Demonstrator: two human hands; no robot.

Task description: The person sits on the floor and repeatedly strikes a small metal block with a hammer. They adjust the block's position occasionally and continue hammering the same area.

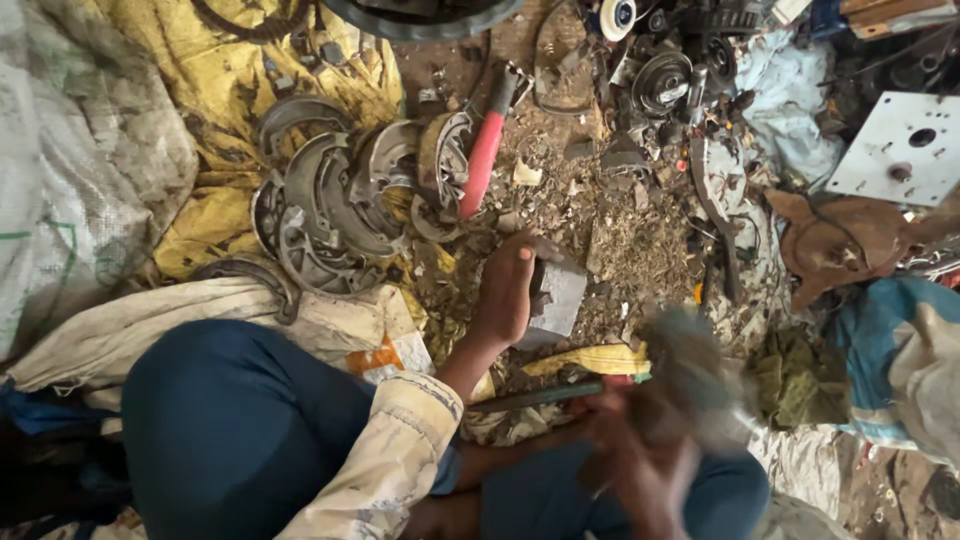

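Left hand (pixel 505 290) grips grey metal block (pixel 558 297); right hand (pixel 640 450) blurred, grip unclear. Mis-aimed swing could hit my fingers.

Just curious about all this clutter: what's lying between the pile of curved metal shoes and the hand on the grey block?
In the head view, only debris-strewn dirt ground lies between the brake shoes and the left hand on the grey block.

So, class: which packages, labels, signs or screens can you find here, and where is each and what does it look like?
Crumpled white-and-orange printed paper wrapper: on the ground beside the left forearm.
Large dirty white woven plastic sack: far left, crumpled.
No signs or screens.
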